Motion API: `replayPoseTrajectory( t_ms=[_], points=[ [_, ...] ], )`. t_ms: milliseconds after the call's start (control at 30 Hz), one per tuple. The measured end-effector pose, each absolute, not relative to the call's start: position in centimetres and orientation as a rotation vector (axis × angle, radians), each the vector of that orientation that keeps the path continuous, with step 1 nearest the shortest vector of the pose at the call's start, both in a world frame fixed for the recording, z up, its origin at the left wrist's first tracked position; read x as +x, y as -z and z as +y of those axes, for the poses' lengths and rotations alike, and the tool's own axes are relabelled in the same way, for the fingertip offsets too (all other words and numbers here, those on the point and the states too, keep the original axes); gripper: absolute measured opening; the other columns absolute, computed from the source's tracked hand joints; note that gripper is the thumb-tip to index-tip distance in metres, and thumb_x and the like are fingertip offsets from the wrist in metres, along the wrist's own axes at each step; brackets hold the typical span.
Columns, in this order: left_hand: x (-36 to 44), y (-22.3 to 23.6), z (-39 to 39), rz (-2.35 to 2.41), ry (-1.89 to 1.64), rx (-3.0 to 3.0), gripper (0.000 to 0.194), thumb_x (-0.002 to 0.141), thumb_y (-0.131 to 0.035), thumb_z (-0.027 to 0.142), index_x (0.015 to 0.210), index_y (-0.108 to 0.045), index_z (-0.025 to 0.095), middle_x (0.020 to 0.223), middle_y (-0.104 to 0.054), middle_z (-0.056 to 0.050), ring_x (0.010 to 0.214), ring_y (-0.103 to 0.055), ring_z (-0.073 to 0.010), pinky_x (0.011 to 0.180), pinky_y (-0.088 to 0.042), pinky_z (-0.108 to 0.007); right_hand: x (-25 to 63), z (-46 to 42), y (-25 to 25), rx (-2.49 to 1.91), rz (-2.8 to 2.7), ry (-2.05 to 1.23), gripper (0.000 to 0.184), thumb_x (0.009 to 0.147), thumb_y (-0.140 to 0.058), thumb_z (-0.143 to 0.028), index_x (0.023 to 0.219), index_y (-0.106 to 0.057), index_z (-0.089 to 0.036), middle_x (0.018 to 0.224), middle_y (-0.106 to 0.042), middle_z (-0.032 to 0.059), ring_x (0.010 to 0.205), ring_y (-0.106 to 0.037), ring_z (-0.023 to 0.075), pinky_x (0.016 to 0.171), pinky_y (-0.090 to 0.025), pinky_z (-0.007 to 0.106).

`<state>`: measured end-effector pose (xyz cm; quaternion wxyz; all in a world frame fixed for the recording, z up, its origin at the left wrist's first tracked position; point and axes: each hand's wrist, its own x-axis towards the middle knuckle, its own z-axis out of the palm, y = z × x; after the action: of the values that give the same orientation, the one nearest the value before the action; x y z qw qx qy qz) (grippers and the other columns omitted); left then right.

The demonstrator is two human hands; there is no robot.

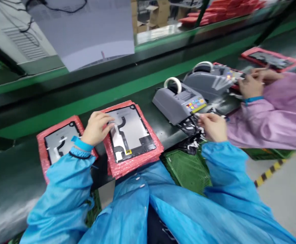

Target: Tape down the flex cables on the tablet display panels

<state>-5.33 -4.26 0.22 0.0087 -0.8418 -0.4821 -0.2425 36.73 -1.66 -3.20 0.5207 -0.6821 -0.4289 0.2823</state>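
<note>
My left hand [98, 127] is over the left edge of a tablet screen panel [135, 125], thumb and fingertips drawn close together beside a pale strip [116, 131]. What they pinch, if anything, is too small to make out. The panel shows its grey back, with a black flex cable [123, 135] and a yellow-edged patch, and lies on stacked pink bubble-wrap sleeves [135, 166]. At the front of a grey tape dispenser [174, 105], my right hand [214, 126] is closed, its thumb and finger pinching a small whitish piece of tape [197, 116].
Another panel [62, 140] on pink wrap lies left. A second tape dispenser [209, 81] stands behind the first, near a co-worker's hands [255, 83]. Black and white scraps [192, 142] hang at the bench edge above a green crate [188, 169]. A paper sheet [87, 30] hangs ahead.
</note>
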Motion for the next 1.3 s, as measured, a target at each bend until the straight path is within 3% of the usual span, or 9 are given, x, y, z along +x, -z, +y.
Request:
replayPoseTrajectory(
  t_ms=[67, 200, 500, 933, 1300],
  points=[
    [-5.6, 0.2, -3.7, -1.437, 0.728, -2.736, 0.032, 0.095, -0.045, 0.037, 0.104, -0.071, 0.020, 0.109, -0.071, -0.009, 0.106, -0.054, -0.0244, 0.099, -0.039, -0.049, 35.3, -2.2, 2.3, -1.647, -1.090, -0.661, 0.016, 0.075, -0.065, -0.027, 0.063, -0.058, -0.019, 0.053, -0.055, -0.0010, 0.048, -0.048, 0.0105, 0.051, -0.039, 0.025],
    [-5.9, 1.6, -2.4, -1.288, 0.621, -2.969, 0.034, 0.096, -0.044, 0.037, 0.116, -0.068, 0.023, 0.124, -0.066, -0.007, 0.117, -0.048, -0.0246, 0.106, -0.034, -0.050, 29.2, -2.0, -0.4, -1.457, -1.595, -0.960, 0.017, 0.078, -0.060, -0.033, 0.067, -0.060, -0.019, 0.058, -0.057, 0.0004, 0.054, -0.049, 0.0118, 0.056, -0.039, 0.026],
    [-6.3, 4.4, -2.5, -1.306, 0.528, -2.989, 0.055, 0.090, -0.044, 0.062, 0.131, -0.059, 0.028, 0.142, -0.052, -0.009, 0.128, -0.035, -0.0347, 0.108, -0.021, -0.063, 15.7, 3.3, -0.1, -1.562, -2.335, -0.926, 0.017, 0.084, -0.052, -0.026, 0.081, -0.066, -0.015, 0.074, -0.065, 0.0043, 0.065, -0.053, 0.0147, 0.061, -0.037, 0.027],
    [-6.4, 4.5, -2.6, -1.280, 0.526, -3.001, 0.058, 0.089, -0.042, 0.064, 0.133, -0.056, 0.029, 0.146, -0.047, -0.008, 0.128, -0.034, -0.0341, 0.110, -0.019, -0.064, 13.3, 3.2, -1.2, -1.796, -2.609, -0.705, 0.030, 0.087, -0.045, -0.023, 0.102, -0.070, -0.019, 0.111, -0.070, 0.0103, 0.101, -0.064, 0.0243, 0.082, -0.046, 0.033],
    [-6.1, 4.5, -2.7, -1.193, 0.552, -2.972, 0.055, 0.090, -0.044, 0.061, 0.130, -0.059, 0.026, 0.130, -0.061, -0.009, 0.126, -0.042, -0.0302, 0.114, -0.015, -0.064, 12.8, 2.7, -1.1, -1.752, -2.697, -0.547, 0.029, 0.090, -0.047, -0.037, 0.097, -0.068, -0.018, 0.099, -0.070, 0.0147, 0.097, -0.063, 0.0271, 0.079, -0.046, 0.036]
  ],
)
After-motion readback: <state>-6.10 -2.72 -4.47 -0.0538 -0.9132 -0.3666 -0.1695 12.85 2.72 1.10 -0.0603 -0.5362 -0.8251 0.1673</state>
